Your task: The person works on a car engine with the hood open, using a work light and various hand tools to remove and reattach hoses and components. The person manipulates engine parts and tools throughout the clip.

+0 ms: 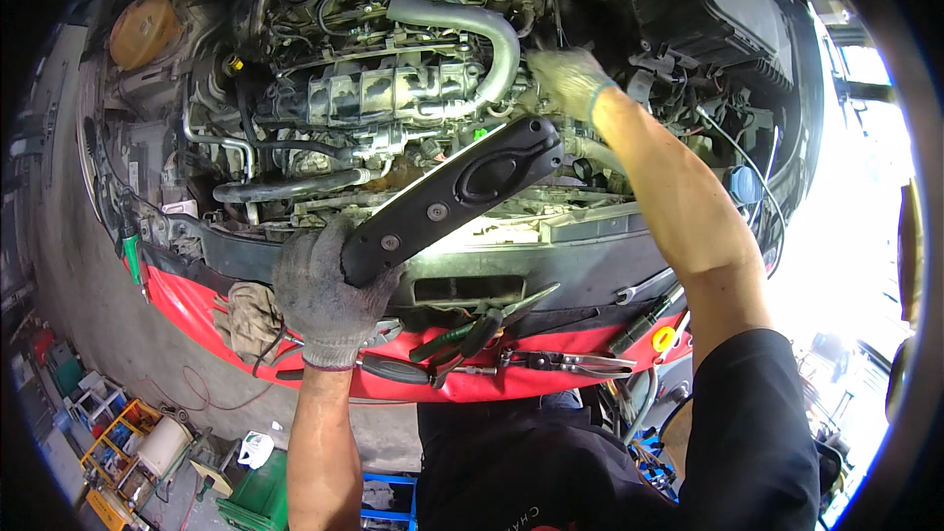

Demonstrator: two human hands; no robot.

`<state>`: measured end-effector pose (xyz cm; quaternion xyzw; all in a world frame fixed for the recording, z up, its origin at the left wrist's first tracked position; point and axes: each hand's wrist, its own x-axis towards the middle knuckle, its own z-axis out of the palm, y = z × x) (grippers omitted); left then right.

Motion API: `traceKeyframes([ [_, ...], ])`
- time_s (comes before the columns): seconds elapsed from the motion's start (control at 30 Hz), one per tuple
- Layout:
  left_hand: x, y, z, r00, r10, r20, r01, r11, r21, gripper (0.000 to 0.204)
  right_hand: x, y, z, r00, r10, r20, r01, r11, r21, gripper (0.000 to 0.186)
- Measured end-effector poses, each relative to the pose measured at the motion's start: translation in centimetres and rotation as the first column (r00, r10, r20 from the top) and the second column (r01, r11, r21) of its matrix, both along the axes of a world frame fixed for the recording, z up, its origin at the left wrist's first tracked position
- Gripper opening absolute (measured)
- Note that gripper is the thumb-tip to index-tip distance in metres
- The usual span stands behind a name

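- Head view: left hand (329, 287), grey glove, fingers curled round one end of a black bar lamp (460, 199); closed to about the casing's width, fingertips mostly hidden.
- Right hand (570, 82), pale glove, is in the engine bay, upper right of centre; blurred, can't tell how far its fingers are open or if they hold anything.
- Lamp: centre of frame, slanting up-right from the left fingers; lower-left end in the grip, far end free, just below the right hand in the picture, depth gap unclear.
- Handling, judged: fairly light, stiff casing, maybe slippery with a greasy glove; lit face, turned away, probably the fragile part. Best hold: the lower-left end, off the lit face.
- Further out: engine (369, 93) upper centre, curved grey hose (501, 49) over it; red cover (192, 295) lower centre, with green-handled pliers (444, 340) and rag (249, 323).
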<state>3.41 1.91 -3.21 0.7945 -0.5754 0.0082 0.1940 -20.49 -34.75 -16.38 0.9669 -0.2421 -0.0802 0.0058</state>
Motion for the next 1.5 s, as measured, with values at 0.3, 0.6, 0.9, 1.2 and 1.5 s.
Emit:
traceKeyframes([
  [0.3,0.3,0.5,-0.1,1.000,0.007,0.028,-0.008,1.000,0.008,0.074,-2.9,-2.2,0.4,0.771,-0.634,0.051,0.547,0.702,0.455,0.052],
  [0.6,0.5,0.6,0.0,1.000,0.006,0.004,-0.006,1.000,-0.024,0.073,3.1,1.6,6.5,0.848,-0.394,-0.356,0.501,0.815,0.291,0.039],
  [0.9,0.5,0.2,0.2,1.000,-0.016,-0.002,0.016,1.000,-0.020,0.072,1.6,-0.9,1.1,0.850,-0.152,-0.504,0.244,0.962,0.120,0.028],
  [1.2,0.7,0.3,0.1,0.999,-0.029,0.026,0.029,0.999,-0.021,0.076,-1.3,1.4,3.1,0.837,-0.521,-0.165,0.525,0.681,0.510,0.025],
  [1.5,0.6,0.3,-0.1,0.999,-0.029,0.029,0.030,0.999,-0.029,0.073,-1.8,2.4,3.8,0.964,-0.226,-0.139,0.218,0.974,-0.068,0.014],
])
